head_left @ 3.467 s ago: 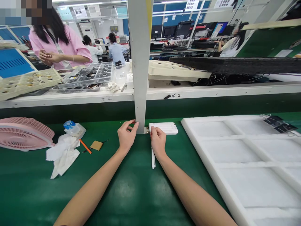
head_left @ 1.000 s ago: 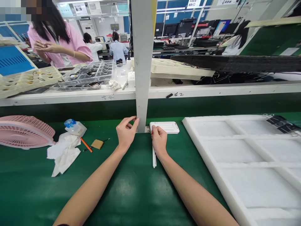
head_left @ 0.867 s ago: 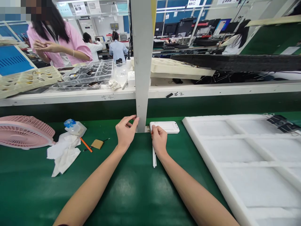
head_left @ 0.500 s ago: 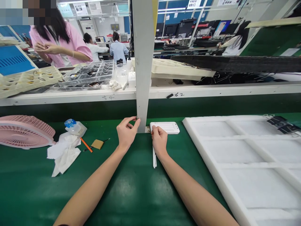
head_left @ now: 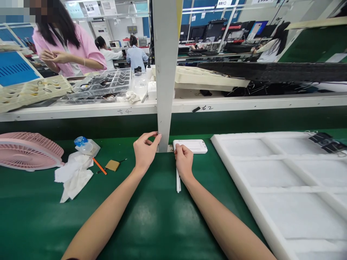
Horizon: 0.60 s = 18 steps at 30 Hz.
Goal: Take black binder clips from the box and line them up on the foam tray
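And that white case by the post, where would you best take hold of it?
Probably at its right end, coming from the near right and pinching across the two long edges: the white case lies flat, and its left end is crowded by the post and the right hand.

Smooth white plastic case [head_left: 193, 146], glossy green mat [head_left: 151, 224].

On the table [head_left: 143, 224], a fan [head_left: 28, 151] is lying at the left, tissue [head_left: 72, 175] to its right. The left hand [head_left: 145, 151] is reaching to the left edge of a post [head_left: 165, 72]; right of it, a case [head_left: 195, 146] is lying partly behind the right hand [head_left: 184, 161]. A tray [head_left: 251, 195] is lying farther right.
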Available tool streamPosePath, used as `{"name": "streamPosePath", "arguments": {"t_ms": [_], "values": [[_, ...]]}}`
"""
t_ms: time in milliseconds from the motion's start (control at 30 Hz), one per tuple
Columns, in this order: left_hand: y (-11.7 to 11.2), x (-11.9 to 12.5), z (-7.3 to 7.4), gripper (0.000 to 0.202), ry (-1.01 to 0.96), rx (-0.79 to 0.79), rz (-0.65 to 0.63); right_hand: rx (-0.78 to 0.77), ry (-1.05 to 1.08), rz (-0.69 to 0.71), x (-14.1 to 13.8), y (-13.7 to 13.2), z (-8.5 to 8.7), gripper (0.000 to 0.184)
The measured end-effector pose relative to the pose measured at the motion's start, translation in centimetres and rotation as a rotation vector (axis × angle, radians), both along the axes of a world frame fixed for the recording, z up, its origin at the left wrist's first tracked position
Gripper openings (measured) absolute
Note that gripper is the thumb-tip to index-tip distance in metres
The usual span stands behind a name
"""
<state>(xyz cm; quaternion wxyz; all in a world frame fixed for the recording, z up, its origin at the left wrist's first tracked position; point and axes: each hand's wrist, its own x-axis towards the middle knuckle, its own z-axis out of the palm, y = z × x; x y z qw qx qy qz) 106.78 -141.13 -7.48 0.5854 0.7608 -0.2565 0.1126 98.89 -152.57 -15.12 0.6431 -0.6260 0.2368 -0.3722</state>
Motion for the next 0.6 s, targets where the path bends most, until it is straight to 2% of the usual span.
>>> {"name": "streamPosePath", "arguments": {"t_ms": [433, 600], "values": [[-0.08, -0.02, 0.08, 0.025, -0.051, 0.022, 0.031, 0.004, -0.006, -0.005, -0.02, -0.03, -0.07, 0.044], [-0.01, -0.05, 0.44, 0.03, -0.06, 0.035, 0.027, 0.009, -0.008, 0.002, 0.08, -0.07, -0.25, 0.044]]}}
